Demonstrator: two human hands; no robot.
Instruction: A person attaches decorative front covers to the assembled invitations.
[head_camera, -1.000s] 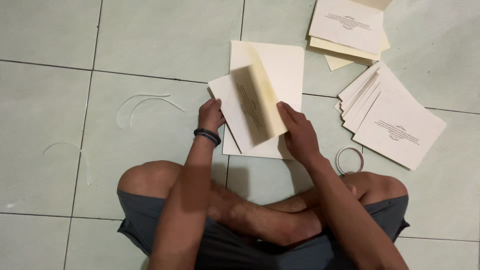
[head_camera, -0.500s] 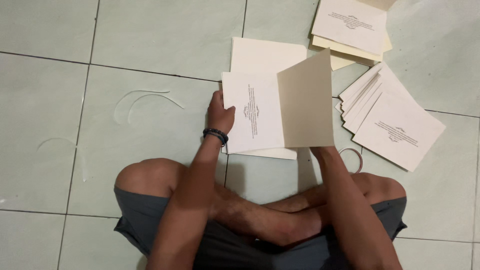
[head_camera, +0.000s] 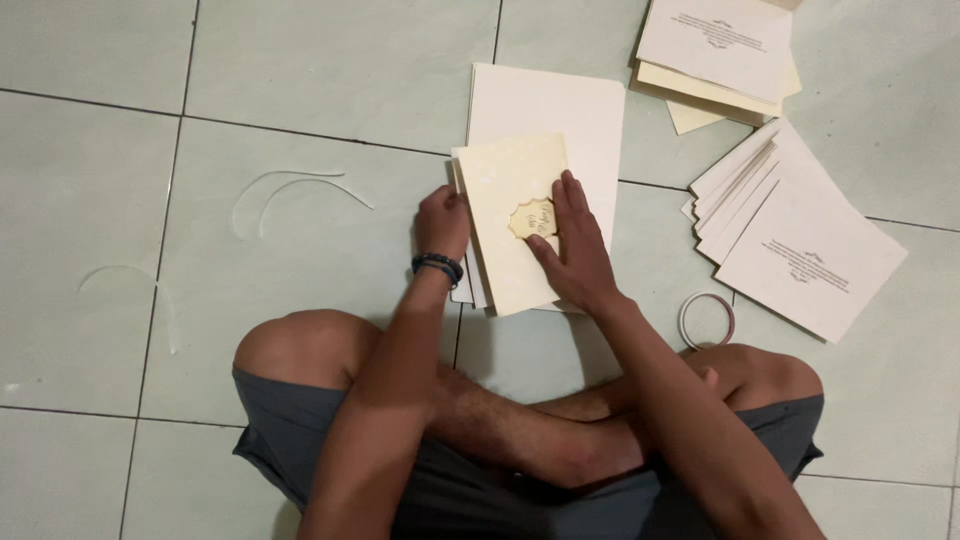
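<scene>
Two hands: right hand (head_camera: 570, 245) flat on cream card (head_camera: 505, 190).

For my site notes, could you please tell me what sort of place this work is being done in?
Probably a room in a home rather than a workshop: the person sits cross-legged on a pale tiled floor, stacks of cream cards lie directly on the tiles, and a roll of tape lies beside the knee. No table or bench is in view.

Cream card (head_camera: 512, 225); white printed sheets (head_camera: 800, 255); pale green tiled floor (head_camera: 300, 90); grey shorts (head_camera: 470, 490).
</scene>
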